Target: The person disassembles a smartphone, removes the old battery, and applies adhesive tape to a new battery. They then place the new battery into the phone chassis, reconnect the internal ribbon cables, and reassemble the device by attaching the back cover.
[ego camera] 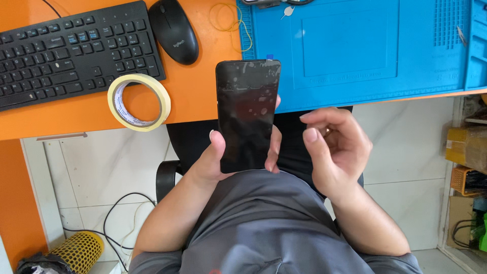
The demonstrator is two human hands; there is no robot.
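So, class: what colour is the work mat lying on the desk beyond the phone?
Blue; the mat shows plainly in the head view.

We hold a black, glossy rectangular smartphone (247,115) upright in our left hand (215,160), thumb on its left edge and fingers wrapped around the right, while our right hand (336,149) hovers just beside it, fingers loosely curled and empty. Above, on the orange desk (195,96), lie a cream roll of masking tape (138,102), a black keyboard (71,53), a black computer mouse (173,30) and a blue silicone work mat (355,50).
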